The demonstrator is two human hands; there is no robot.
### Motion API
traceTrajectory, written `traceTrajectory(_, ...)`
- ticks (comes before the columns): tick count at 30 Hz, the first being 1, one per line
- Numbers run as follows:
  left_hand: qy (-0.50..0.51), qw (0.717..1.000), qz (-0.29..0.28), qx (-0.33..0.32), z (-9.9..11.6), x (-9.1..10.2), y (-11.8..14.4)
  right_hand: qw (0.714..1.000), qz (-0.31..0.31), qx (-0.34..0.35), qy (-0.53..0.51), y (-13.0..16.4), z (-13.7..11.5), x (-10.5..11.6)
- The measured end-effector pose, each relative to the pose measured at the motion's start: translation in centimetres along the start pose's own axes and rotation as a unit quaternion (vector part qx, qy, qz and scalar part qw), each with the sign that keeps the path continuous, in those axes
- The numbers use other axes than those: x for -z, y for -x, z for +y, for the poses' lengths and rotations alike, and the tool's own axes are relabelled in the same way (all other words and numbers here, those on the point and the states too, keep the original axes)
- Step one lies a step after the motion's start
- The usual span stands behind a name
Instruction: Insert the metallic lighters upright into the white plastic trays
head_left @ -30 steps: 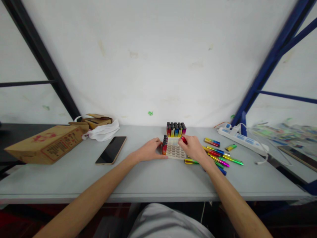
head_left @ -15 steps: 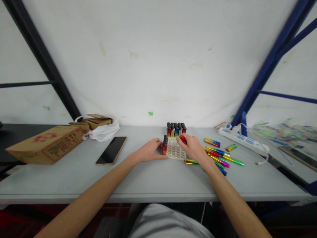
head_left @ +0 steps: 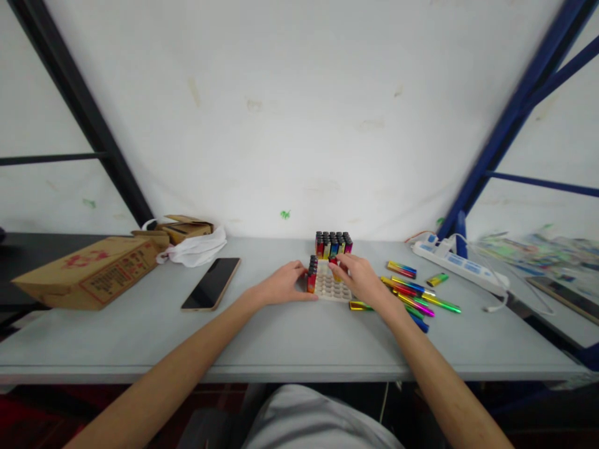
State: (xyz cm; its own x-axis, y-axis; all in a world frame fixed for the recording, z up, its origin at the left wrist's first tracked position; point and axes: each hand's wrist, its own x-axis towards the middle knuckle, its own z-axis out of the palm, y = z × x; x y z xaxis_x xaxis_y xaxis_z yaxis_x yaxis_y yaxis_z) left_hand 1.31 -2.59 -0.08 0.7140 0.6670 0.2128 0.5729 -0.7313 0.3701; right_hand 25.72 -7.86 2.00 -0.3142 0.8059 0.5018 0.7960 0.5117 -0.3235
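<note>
A white tray with rows of holes (head_left: 329, 289) lies on the grey table (head_left: 281, 337). A column of upright lighters (head_left: 311, 274) stands along the tray's left side. My left hand (head_left: 282, 284) rests against that left edge, touching it. My right hand (head_left: 358, 279) is over the tray's far right part, its fingertips pinching a red lighter (head_left: 335, 264) held upright above the holes. Behind the tray stands a full block of colourful lighters with black tops (head_left: 332, 244). Loose shiny lighters (head_left: 414, 293) lie scattered to the right of my right hand.
A black phone (head_left: 211, 284) lies left of the tray. A cardboard box (head_left: 88, 270), a smaller box and a white bag (head_left: 195, 247) sit at the left. A white power strip (head_left: 458, 266) with cable runs along the right. Blue shelf posts rise at the right.
My right hand has moved left and slightly down with the red lighter, from the tray's right edge to over its holes. My left hand has stayed put.
</note>
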Motion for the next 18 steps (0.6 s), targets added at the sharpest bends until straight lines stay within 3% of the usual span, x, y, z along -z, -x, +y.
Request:
traceTrajectory(8, 0.004, 1.0, 0.012, -0.004, -0.3, -0.3, 0.0, 0.998, -0.007, -0.024, -0.063, 0.0, 0.7, -0.8)
traceTrajectory(18, 0.003, 1.0, 0.008, 0.0, -0.1, -0.2, -0.1, 0.999, -0.035, -0.007, 0.007, -0.3, 1.3, -3.4)
